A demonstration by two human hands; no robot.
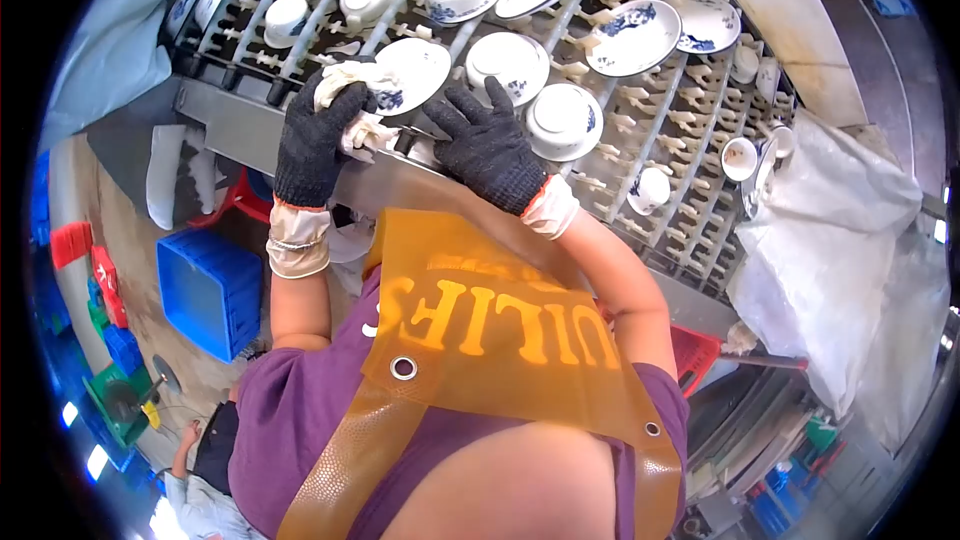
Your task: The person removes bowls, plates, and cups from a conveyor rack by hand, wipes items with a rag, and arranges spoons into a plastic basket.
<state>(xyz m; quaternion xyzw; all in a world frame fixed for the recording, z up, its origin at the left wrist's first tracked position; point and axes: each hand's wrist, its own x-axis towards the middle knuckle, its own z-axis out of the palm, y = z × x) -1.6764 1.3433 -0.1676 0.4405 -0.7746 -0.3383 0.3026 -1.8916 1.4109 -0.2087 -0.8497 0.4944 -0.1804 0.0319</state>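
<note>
- A slatted rack [700,170] with rows of pale pegs carries white dishes [635,37] with blue patterns, several of them upturned.
- A metal edge [230,125] runs along its near side.
- The left hand [318,140], black-gloved, is closed around a whitish cloth [350,80], beside a plate [415,73] on the rack.
- The right hand [488,148], gloved alike, has fingers spread near an upturned bowl [508,62]; contact cannot be told.
- A blue crate [210,290] stands at left.
- Pale sheeting [820,230] hangs at right.
</note>
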